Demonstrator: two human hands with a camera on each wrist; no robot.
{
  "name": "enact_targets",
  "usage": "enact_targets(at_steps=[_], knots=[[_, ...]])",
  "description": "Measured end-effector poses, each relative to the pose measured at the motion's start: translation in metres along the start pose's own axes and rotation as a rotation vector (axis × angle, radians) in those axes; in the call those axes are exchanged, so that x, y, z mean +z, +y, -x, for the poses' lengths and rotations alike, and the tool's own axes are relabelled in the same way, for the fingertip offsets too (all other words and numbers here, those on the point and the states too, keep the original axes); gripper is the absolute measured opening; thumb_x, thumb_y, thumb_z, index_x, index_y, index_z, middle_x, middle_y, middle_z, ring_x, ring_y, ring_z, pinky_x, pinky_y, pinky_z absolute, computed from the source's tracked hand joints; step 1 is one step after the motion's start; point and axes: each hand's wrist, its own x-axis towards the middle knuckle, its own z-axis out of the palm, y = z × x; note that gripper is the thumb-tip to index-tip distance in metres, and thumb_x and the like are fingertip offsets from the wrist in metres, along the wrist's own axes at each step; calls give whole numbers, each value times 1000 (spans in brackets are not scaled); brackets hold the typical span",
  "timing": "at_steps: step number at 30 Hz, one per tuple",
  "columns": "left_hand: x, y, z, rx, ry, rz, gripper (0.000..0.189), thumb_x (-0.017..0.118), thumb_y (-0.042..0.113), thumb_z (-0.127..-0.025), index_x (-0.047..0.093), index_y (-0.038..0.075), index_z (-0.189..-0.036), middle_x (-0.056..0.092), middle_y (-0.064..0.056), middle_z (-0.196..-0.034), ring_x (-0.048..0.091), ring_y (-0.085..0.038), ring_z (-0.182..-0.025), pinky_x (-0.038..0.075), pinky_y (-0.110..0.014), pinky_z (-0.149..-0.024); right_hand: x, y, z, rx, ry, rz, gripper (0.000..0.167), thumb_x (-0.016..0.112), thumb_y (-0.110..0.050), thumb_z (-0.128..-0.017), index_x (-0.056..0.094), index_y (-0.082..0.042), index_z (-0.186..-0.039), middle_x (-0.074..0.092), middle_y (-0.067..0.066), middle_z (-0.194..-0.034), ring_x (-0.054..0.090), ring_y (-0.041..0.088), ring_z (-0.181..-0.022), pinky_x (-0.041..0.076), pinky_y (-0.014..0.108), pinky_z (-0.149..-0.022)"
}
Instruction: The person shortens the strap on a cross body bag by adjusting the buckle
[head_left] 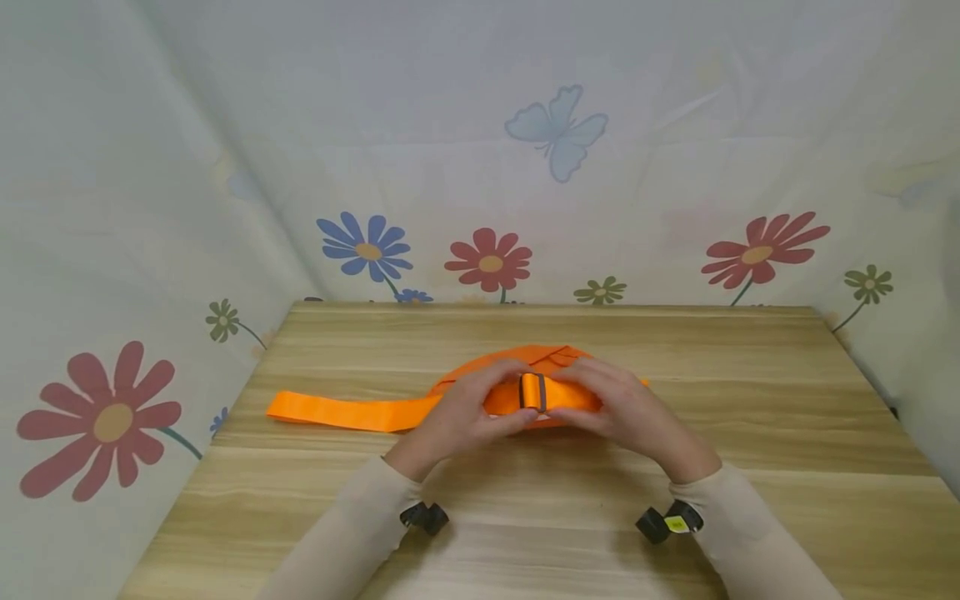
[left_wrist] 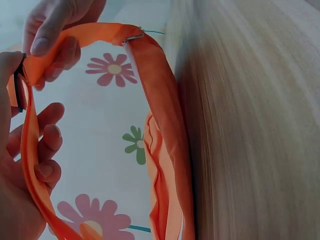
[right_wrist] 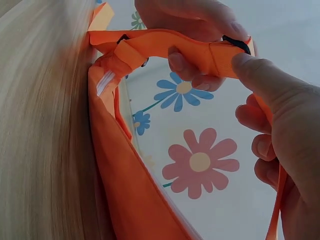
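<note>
A black slide buckle (head_left: 542, 392) sits on an orange webbing strap (head_left: 573, 397), held up between both hands above the table. My left hand (head_left: 465, 414) pinches the strap at the buckle's left side, thumb below and fingers above. From the right, my right hand (head_left: 633, 417) grips the strap just beside the buckle. In the left wrist view the strap loops round to a folded orange fabric piece (left_wrist: 167, 100) standing on the table, with a small metal piece (left_wrist: 134, 37) at its top. A pale strip (right_wrist: 105, 82) shows on that fabric in the right wrist view.
A loose strap end (head_left: 330, 412) lies on the wooden table (head_left: 525, 550), stretching left. Behind stands a white curtain (head_left: 420, 125) printed with flowers and a butterfly. Black wrist devices (head_left: 663, 522) are worn over the pale sleeves (head_left: 757, 533).
</note>
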Motion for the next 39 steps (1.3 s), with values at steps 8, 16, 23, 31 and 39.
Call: enact_targets(at_steps=[8, 16, 23, 31, 39], knots=[[0, -2, -1, -59, 22, 27, 52, 79, 43, -98, 66, 23, -143, 69, 0, -144, 64, -26, -130, 52, -53, -117, -4, 7, 5, 40, 7, 48, 58, 97, -17, -80, 73, -7, -131, 77, 7, -123, 74, 25, -109, 65, 48, -93], [-2, -8, -2, -64, 45, 73, 49, 76, 38, -99, 64, 21, -144, 71, -4, -138, 65, -28, -127, 50, -55, -118, -9, 17, 11, -10, 70, 51, 50, 94, -18, -84, 73, -8, -128, 75, 4, -114, 69, 17, -99, 65, 42, -87], [1, -8, -3, -70, 22, 133, 48, 73, 38, -101, 57, 25, -145, 70, -8, -136, 63, -30, -128, 46, -58, -121, -8, 14, 9, -11, 68, 31, 46, 92, -22, -87, 73, -8, -126, 73, 3, -113, 67, 16, -98, 64, 39, -86], [5, -7, -5, -52, 1, 170, 47, 77, 37, -101, 56, 26, -142, 69, -1, -134, 62, -24, -127, 49, -54, -119, -7, 12, 6, -32, 59, 25, 51, 95, -10, -80, 73, -7, -125, 73, 3, -111, 66, 14, -95, 64, 34, -83], [8, -6, -8, -73, -11, 143, 61, 84, 33, -95, 56, 16, -146, 70, -3, -136, 68, -23, -119, 59, -46, -108, -7, 9, 3, -17, 19, 41, 53, 96, -10, -79, 74, -6, -128, 75, 6, -118, 71, 21, -101, 67, 43, -89]])
